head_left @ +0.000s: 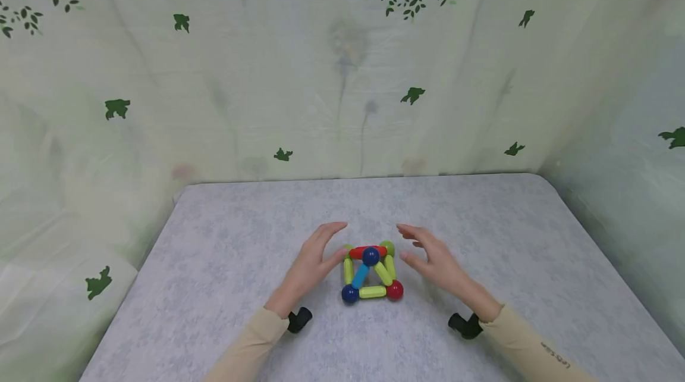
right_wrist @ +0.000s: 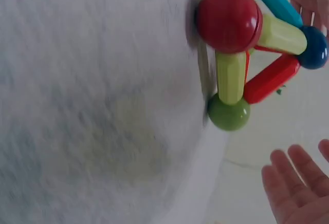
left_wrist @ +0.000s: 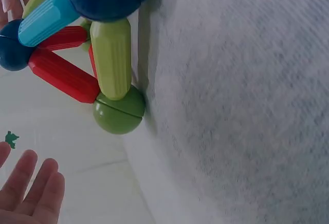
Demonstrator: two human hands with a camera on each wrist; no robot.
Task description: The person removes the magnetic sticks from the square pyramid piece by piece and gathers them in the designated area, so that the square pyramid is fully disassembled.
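Note:
A pyramid of magnetic rods and balls stands on the table between my hands. A dark blue ball [head_left: 370, 256] tops it, joined by a light blue rod [head_left: 361, 275], red rods [right_wrist: 272, 78] and a yellow-green rod. At its base corners sit another dark blue ball [head_left: 350, 294], a red ball [head_left: 394, 290] and two green balls [left_wrist: 119, 110], linked by yellow-green rods [head_left: 372, 292] and a red one. My left hand [head_left: 316, 254] hovers along the left side, fingers extended. On the right, my right hand [head_left: 436, 260] mirrors it, fingers apart from the pyramid. Neither hand holds anything.
The grey mottled tabletop [head_left: 241, 221] spreads around the pyramid. Behind it hangs a pale curtain [head_left: 299, 72] printed with leaves, which also runs along the sides. A black wrist camera [head_left: 299, 319] sits on my left wrist and another black camera [head_left: 465, 326] on the right.

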